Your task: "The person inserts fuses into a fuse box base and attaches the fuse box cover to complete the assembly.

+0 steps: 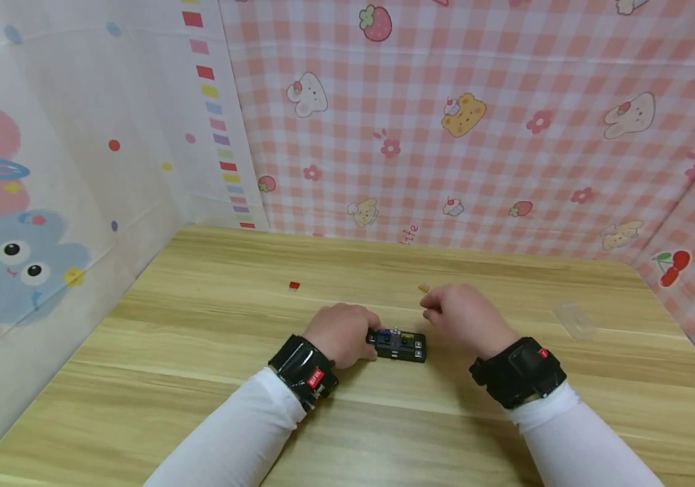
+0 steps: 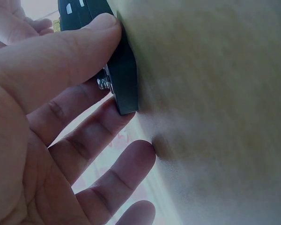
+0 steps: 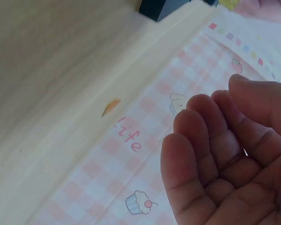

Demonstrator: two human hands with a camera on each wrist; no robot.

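Yeah, the left hand has its grip clamped on the left end of a black rectangular plastic-looking device, roughly midway between the pale wood-grain bench's side edges. The right hand has its grip loosely curled, empty, near a tiny orange piece toward the far edge.

Pink lettering reads "life" on the pink-and-white checked cloth, 1 o'clock from the left hand; at its 7 o'clock, the black wristband's red rectangular label is illegible.
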